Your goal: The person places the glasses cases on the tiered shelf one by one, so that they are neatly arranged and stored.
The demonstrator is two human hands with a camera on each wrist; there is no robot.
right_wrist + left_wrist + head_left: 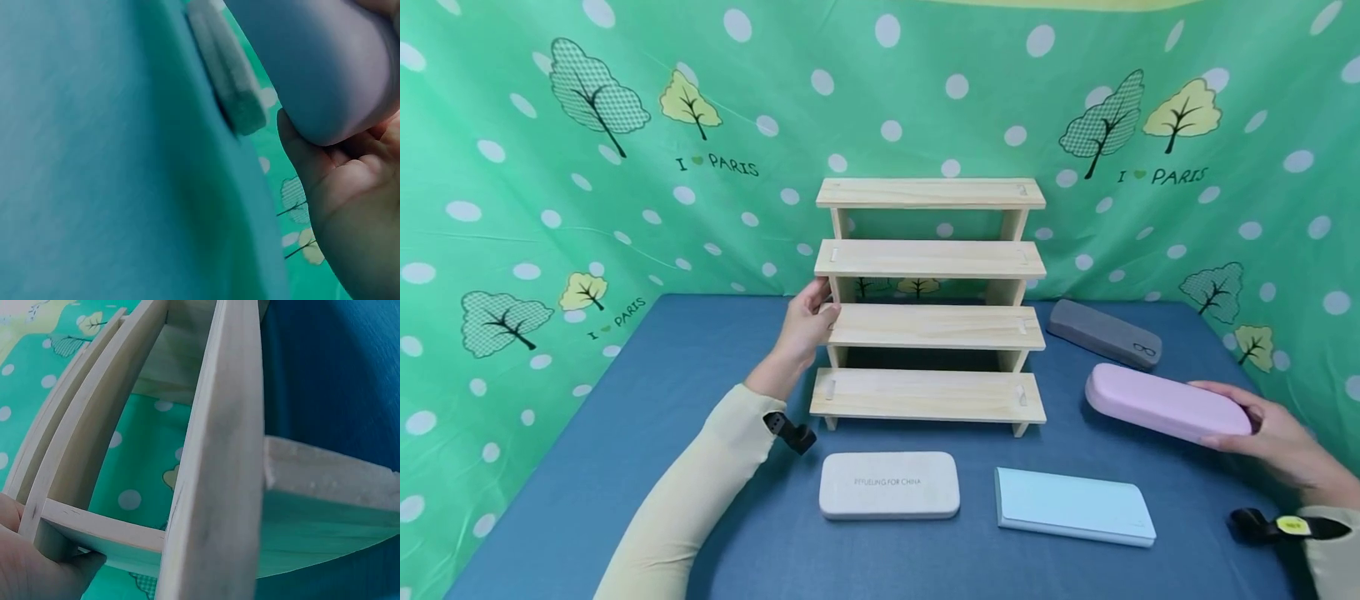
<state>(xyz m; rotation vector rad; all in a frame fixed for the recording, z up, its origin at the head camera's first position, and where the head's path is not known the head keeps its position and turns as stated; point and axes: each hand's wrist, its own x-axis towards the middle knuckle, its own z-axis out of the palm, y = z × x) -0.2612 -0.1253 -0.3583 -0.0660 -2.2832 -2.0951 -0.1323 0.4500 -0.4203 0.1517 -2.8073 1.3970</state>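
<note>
A pale wooden four-step display shelf point(929, 327) stands on the blue cloth. My left hand point(811, 321) grips its left side between the second and third steps; the left wrist view shows thumb and fingers around the side panel point(100, 528). At the right, my right hand point(1273, 429) holds a pink glasses case point(1168, 403) by its right end, thumb on the near side and fingers on the far side. The case point(325, 69) is tilted, with a shadow on the cloth beneath it.
Behind the pink case lies a grey glasses case point(1105, 333) with a small glasses mark. A white lettered case point(889, 486) and a light blue flat case point(1075, 506) lie in front of the shelf. A green dotted curtain point(925, 92) hangs behind the blue-covered table point(587, 467).
</note>
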